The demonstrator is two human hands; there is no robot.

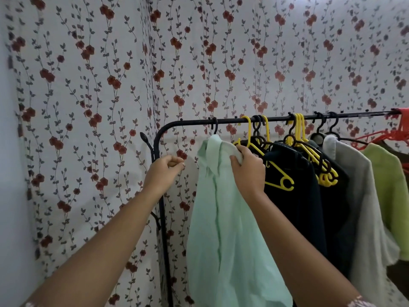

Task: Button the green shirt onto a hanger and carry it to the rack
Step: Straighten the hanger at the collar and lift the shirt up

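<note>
So the green shirt (pixel 223 218) is basically home already. It hangs at the far left end of the rack (pixel 276 119), off a black hanger (pixel 214 127) whose hook sits over the rail, just left of a bunch of yellow hangers (pixel 250 138) and the dark clothes (pixel 294 196). Long axis of the shirt runs straight down from the collar to the hem, and it hangs edge-on to the camera, so the front seems to face left, toward the flowered wall (pixel 88 85). I can't see the buttons from here, so no idea how many are done.

The right hand (pixel 249 171) is the one on the job. Its fingers (pixel 240 149) are curled closed around the shirt's right shoulder, right up near the collar, pinching a fold of cloth. The left hand (pixel 164 168) is off to the left of the shirt, not touching it, loosely closed with thumb against fingertips and holding nothing that I can see. It floats in front of the rack's upright post.

My guess: what's left is just tidying. The shirt sits directly under and left of the right fingers, so that hand is way nearer and only needs to smooth the shoulder down along the vertical line and let go. The left would have to reach rightward to help. The only risk I see is tugging the shoulder off the hanger.
</note>
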